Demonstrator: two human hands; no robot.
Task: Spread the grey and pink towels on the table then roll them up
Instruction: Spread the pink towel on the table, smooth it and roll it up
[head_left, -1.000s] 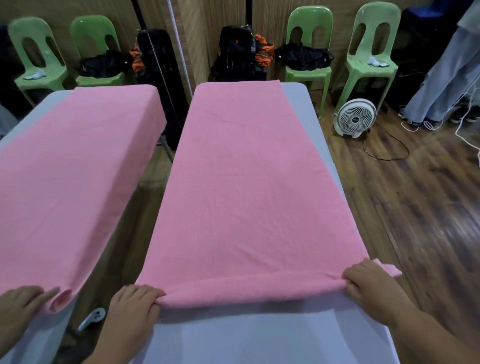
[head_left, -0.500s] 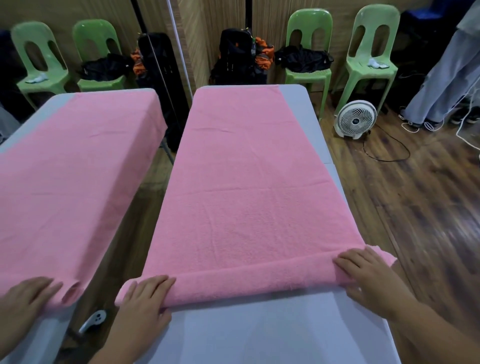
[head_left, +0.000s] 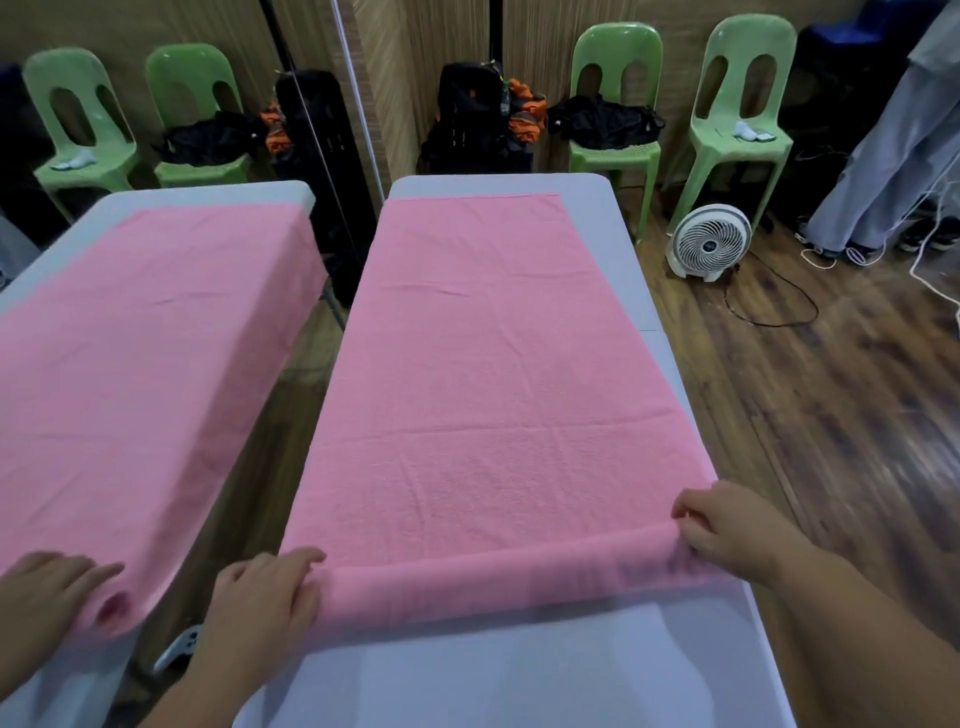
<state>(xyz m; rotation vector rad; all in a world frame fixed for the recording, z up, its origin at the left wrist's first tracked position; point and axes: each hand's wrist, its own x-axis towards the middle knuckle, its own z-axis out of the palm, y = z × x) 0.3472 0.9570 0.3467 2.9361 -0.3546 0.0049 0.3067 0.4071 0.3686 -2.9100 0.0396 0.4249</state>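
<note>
A pink towel (head_left: 483, 395) lies spread lengthwise on the pale grey table surface (head_left: 519, 670). Its near end is wound into a low roll (head_left: 498, 582) running across the table. My left hand (head_left: 262, 603) grips the roll's left end, fingers curled over its top. At the right end, my right hand (head_left: 737, 527) holds the roll with the fingers bent round the towel's edge. The far end of the towel lies flat short of the table's far edge. I cannot make out a separate grey towel.
A wall mirror (head_left: 156, 322) on the left repeats the table, towel and a hand. A white floor fan (head_left: 709, 241) with a cable stands right of the table. Green plastic chairs (head_left: 743, 104) and black bags (head_left: 483, 119) line the back wall. A person's legs (head_left: 883, 171) are at far right.
Both hands have pushed the roll a little farther up the table, and it has grown thicker. More grey surface shows in front of it.
</note>
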